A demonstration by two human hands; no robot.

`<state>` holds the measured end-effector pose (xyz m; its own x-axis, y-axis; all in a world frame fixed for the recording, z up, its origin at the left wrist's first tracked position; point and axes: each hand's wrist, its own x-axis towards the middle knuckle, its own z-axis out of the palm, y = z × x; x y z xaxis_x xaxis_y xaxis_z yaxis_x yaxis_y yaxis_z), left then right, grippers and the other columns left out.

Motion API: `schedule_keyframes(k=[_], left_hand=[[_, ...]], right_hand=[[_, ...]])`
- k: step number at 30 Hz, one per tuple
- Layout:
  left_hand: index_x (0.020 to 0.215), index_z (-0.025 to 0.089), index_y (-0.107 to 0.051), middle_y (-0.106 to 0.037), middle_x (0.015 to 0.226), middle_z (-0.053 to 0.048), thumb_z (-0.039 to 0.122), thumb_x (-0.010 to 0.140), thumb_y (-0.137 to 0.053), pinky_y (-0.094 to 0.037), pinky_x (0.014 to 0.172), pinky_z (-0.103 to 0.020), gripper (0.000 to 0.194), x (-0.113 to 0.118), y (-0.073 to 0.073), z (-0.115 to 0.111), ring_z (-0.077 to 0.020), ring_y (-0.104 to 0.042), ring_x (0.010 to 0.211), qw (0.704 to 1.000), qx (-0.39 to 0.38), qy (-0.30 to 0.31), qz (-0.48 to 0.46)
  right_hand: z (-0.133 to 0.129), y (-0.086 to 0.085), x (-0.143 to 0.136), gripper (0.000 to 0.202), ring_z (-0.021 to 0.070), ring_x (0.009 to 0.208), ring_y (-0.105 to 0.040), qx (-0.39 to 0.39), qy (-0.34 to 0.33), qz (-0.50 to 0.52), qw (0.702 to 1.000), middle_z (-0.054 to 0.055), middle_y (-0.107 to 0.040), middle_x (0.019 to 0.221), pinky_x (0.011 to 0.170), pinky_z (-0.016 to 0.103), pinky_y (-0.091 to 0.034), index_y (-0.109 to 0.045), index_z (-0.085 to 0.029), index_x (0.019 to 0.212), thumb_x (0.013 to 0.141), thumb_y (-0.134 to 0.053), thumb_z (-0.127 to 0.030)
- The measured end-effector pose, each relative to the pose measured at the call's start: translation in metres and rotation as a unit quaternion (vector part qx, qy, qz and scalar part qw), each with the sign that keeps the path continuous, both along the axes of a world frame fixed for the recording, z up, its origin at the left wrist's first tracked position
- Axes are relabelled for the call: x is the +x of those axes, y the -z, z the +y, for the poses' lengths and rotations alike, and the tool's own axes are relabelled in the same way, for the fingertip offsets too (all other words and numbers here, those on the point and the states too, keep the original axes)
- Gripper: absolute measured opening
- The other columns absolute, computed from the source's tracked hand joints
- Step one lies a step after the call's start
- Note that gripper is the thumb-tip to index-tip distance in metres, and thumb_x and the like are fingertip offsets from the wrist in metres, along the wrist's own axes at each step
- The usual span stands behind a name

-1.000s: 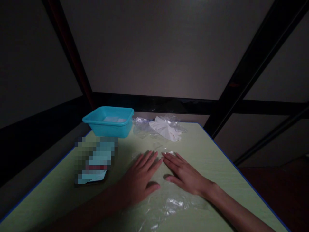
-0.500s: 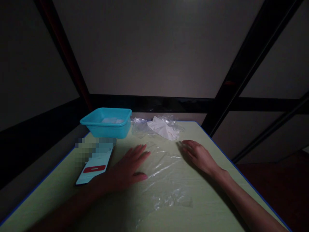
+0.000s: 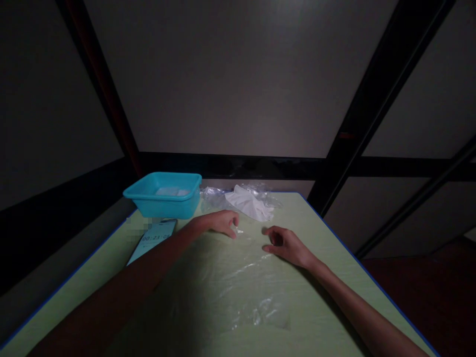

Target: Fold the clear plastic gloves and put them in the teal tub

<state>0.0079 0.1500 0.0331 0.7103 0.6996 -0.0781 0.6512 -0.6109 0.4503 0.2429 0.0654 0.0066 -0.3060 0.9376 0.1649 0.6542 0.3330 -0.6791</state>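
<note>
A clear plastic bag [image 3: 256, 287] lies flat and wrinkled on the pale green table. My left hand [image 3: 223, 222] is at its far edge, fingers curled and thumb close to them, with a glinting bit of the plastic between the fingertips. To the right of it, my right hand [image 3: 288, 245] is held just above the table near the bag's far right side. Its thumb and fingers are apart with nothing between them. Beyond both hands, a white pleated paper or cloth piece [image 3: 250, 202] rests on more crumpled clear plastic [image 3: 213, 199].
A turquoise plastic basket [image 3: 169, 206] with white material inside stands at the far left of the table [image 3: 327, 302]. A phone [image 3: 156, 237] showing a timer lies before it, partly behind my left forearm. Blue edging borders the table; a grey wall [image 3: 230, 79] rises behind.
My left hand has gone from spread over the bag's left side to its far edge, fingers curling in. My right hand has shifted slightly left and nearer, its thumb and fingers parting.
</note>
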Motion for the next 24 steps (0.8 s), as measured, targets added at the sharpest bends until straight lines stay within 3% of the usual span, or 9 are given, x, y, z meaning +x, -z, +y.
schedule_keyframes(k=[3,6,9,11,13,14,16,20,24], left_hand=[[0.071,0.012,-0.060,-0.055,0.065,0.002,0.017,0.065,-0.072,-0.043,0.056,-0.024,0.014,-0.001,-0.001,-0.002,-0.0153,-0.056,0.064,1.000,-0.012,0.008,0.000],[0.089,0.012,-0.060,-0.061,0.085,-0.002,0.025,0.083,-0.061,-0.050,0.065,-0.030,0.014,-0.002,-0.002,-0.012,-0.0158,-0.059,0.075,1.000,-0.012,0.009,-0.012],[0.105,0.012,-0.058,-0.058,0.103,-0.002,0.034,0.092,-0.045,-0.051,0.073,-0.036,0.029,-0.002,-0.003,-0.025,-0.0217,-0.060,0.087,0.999,0.001,-0.004,-0.039],[0.100,0.011,-0.059,-0.059,0.096,-0.002,0.033,0.091,-0.047,-0.051,0.071,-0.033,0.026,-0.003,-0.005,-0.032,-0.0204,-0.060,0.083,0.998,0.010,-0.008,-0.059],[0.092,0.012,-0.058,-0.060,0.082,-0.001,0.020,0.085,-0.055,-0.049,0.065,-0.029,0.011,-0.004,-0.007,-0.036,-0.0152,-0.059,0.072,0.997,0.018,-0.007,-0.076],[0.089,0.012,-0.058,-0.059,0.076,0.000,0.013,0.082,-0.055,-0.048,0.063,-0.026,0.008,-0.005,-0.008,-0.037,-0.0134,-0.057,0.068,0.996,0.022,-0.006,-0.084],[0.090,0.013,-0.057,-0.057,0.069,0.003,0.005,0.074,-0.052,-0.045,0.062,-0.023,0.019,-0.006,-0.009,-0.041,-0.0123,-0.055,0.065,0.994,0.033,-0.002,-0.099],[0.097,0.015,-0.058,-0.060,0.078,-0.001,0.005,0.072,-0.045,-0.043,0.071,-0.027,0.029,-0.009,-0.008,-0.053,-0.0146,-0.056,0.072,0.991,0.070,-0.005,-0.112],[0.085,0.015,-0.062,-0.061,0.083,-0.004,0.006,0.074,-0.043,-0.041,0.078,-0.030,0.024,-0.013,-0.005,-0.067,-0.0186,-0.056,0.079,0.990,0.105,-0.003,-0.097]], right_hand=[[0.000,0.001,0.000,0.017,0.0101,0.053,-0.043,0.003,-0.003,0.004,1.000,-0.006,-0.046,0.059,0.050,0.022,-0.033,-0.058,-0.016,0.078,0.066,-0.069,-0.022],[-0.001,0.001,-0.001,0.015,0.0111,0.058,-0.044,0.015,-0.006,0.012,1.000,-0.003,-0.048,0.064,0.051,0.022,-0.033,-0.055,-0.017,0.071,0.065,-0.068,-0.022],[-0.001,0.002,-0.002,0.022,0.0116,0.061,-0.047,0.015,-0.022,0.027,0.999,-0.003,-0.052,0.069,0.053,0.022,-0.036,-0.055,-0.017,0.079,0.064,-0.070,-0.024],[-0.002,0.004,-0.003,0.031,0.0112,0.061,-0.049,0.010,-0.036,0.035,0.999,-0.003,-0.055,0.070,0.055,0.022,-0.038,-0.055,-0.017,0.089,0.063,-0.071,-0.023],[-0.002,0.005,-0.005,0.034,0.0105,0.059,-0.051,0.006,-0.047,0.039,0.998,-0.005,-0.056,0.067,0.055,0.021,-0.039,-0.055,-0.017,0.093,0.063,-0.071,-0.020],[-0.003,0.005,-0.006,0.030,0.0103,0.057,-0.051,0.006,-0.050,0.038,0.998,-0.005,-0.055,0.064,0.054,0.021,-0.039,-0.056,-0.016,0.091,0.064,-0.069,-0.018],[-0.006,0.002,-0.009,0.017,0.0103,0.055,-0.052,0.014,-0.052,0.031,0.998,-0.005,-0.055,0.061,0.053,0.021,-0.039,-0.058,-0.016,0.081,0.066,-0.065,-0.015],[-0.012,-0.009,-0.013,0.008,0.0137,0.062,-0.053,0.062,-0.057,0.001,0.996,-0.001,-0.057,0.064,0.062,0.026,-0.040,-0.060,-0.017,0.068,0.069,-0.058,-0.010],[-0.017,-0.020,-0.012,0.012,0.0171,0.071,-0.055,0.101,-0.093,-0.050,0.989,0.001,-0.059,0.069,0.075,0.034,-0.038,-0.063,-0.018,0.070,0.071,-0.057,-0.008]])
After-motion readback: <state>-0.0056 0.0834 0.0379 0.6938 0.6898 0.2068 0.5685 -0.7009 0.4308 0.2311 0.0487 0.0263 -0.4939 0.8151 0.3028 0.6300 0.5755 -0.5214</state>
